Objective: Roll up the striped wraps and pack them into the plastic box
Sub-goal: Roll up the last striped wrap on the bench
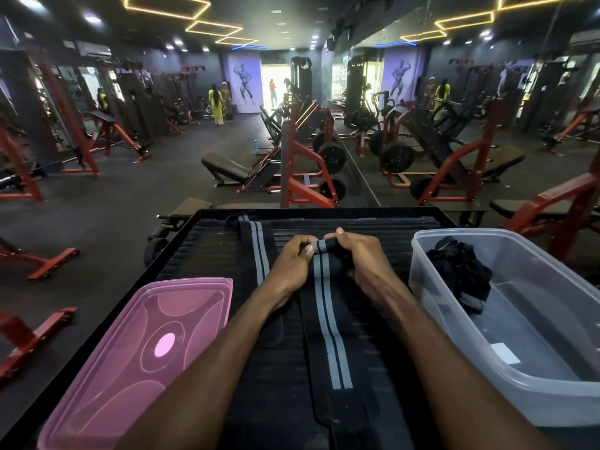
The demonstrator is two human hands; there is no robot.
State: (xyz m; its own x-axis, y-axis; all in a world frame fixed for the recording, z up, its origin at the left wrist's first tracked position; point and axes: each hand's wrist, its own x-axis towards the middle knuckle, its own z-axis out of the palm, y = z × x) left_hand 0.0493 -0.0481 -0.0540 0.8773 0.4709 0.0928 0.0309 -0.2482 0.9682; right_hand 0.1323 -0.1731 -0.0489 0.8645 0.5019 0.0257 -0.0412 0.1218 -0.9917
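Partly hidden under your left hand (293, 261) and right hand (363, 258), both pinching it, the wrap's (328, 319) rolled end sits left of the box (506, 362); box contents indistinct. Lid (136, 355) lies further left.

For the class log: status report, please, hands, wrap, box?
Both hands, left and right, grip the wrap, rolling its far end. Plastic box holds one dark bundle. Nothing blocking.
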